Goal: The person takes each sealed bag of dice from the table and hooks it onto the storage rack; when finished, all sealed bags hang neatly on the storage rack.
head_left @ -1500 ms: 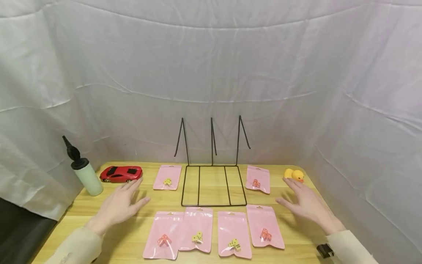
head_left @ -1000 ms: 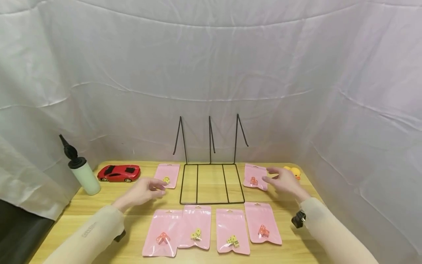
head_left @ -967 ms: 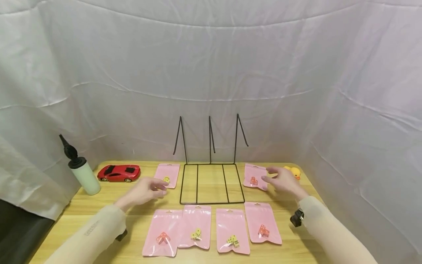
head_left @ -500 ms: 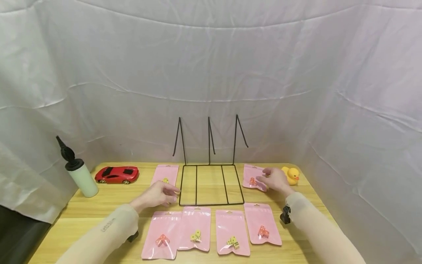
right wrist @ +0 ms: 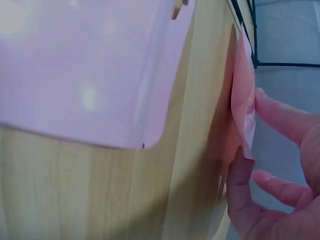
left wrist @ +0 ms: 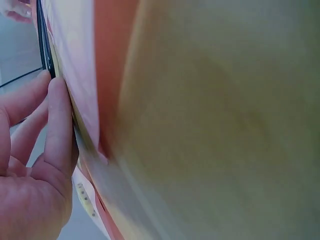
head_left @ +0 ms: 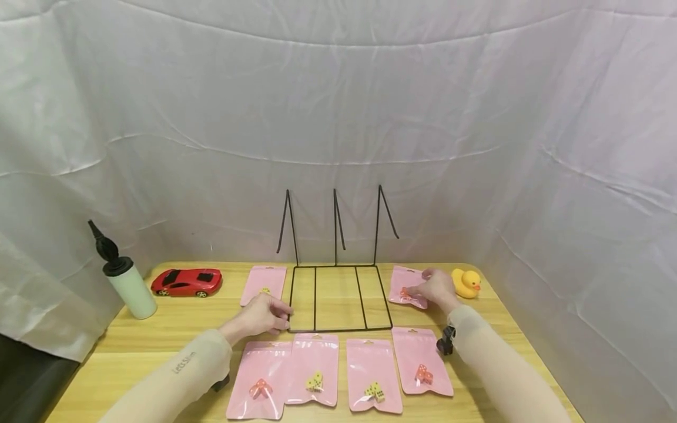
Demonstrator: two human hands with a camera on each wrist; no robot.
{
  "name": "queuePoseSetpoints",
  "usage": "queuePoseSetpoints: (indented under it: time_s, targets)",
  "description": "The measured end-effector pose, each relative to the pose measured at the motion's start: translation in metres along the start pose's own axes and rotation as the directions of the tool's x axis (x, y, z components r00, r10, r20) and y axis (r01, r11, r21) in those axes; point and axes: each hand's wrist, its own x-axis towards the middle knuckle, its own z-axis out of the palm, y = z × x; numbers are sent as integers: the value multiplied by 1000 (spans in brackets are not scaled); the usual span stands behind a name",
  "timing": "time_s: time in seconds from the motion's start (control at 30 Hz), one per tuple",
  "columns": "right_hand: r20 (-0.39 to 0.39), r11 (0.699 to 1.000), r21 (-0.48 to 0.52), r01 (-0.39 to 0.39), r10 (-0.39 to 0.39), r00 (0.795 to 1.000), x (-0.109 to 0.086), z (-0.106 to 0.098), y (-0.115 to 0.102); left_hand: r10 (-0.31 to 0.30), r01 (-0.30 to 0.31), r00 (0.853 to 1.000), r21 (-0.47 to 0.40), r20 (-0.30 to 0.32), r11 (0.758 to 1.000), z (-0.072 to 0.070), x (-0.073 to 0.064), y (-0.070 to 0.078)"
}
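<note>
A black wire rack [head_left: 338,267] with three hooked prongs stands at mid-table. At its front left corner my left hand [head_left: 259,317] pinches the wire; in the left wrist view the thumb and a finger [left wrist: 59,110] meet at the dark bar. To the rack's right lies a pink zip bag [head_left: 402,279] with red dice. My right hand [head_left: 439,289] holds this bag by its right side, one digit over the dice and another fingertip [right wrist: 240,165] at the bag's edge. Behind my left hand lies another pink bag [head_left: 264,276], its yellow dice partly hidden.
Several pink bags, including a front left bag [head_left: 259,364] and a front right bag [head_left: 418,352], lie before the rack. A red toy car [head_left: 186,282] and a green hand pump [head_left: 132,294] are at left. A yellow rubber duck [head_left: 466,283] sits beside my right hand.
Both hands have moved inward from the table's sides. My left hand has come to the rack's front left corner, my right onto the bag with red dice.
</note>
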Motion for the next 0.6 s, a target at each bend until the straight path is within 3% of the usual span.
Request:
queuePoseSetpoints:
  time_s: [0.27,0.43,0.6]
  targets:
    - [-26,994,111,10,-7,1000,-7,0,-2,-35,35,999,-9,-20,999,2,0,2]
    - [-89,981,176,84,-69,994,-21,-5,-6,-45,45,999,-25,-22,999,2,-1,0]
    - [-165,951,244,189,-151,975,-36,-14,-7,-40,39,999,-26,-27,999,2,-1,-1]
